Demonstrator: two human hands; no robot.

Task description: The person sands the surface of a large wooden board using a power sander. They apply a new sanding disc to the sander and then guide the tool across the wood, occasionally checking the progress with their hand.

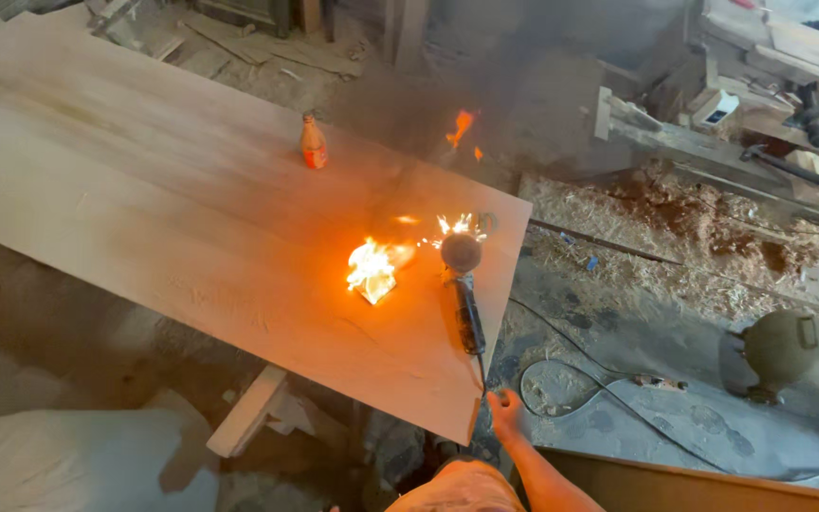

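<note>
the right hand (504,414) hangs at the near edge of the wooden board (191,218), fingers curled loosely about the black power cord (561,374) where it drops off the edge — whether they truly pinch it or only brush it i cannot tell; the left hand is out of view. just beyond the fingers lies the angle grinder (464,294), handle toward them, head away, with sparks at its disc. to the left of the head, a small flame (372,270) burns on the board, touching the wood. the risk, as i judge it: the fire could scorch or catch the board, or reach the cord. farther off stands an orange bottle (313,143), well apart, and a second flame (461,126) near the far edge — sawdust (675,218) to the right could ignite.
</note>
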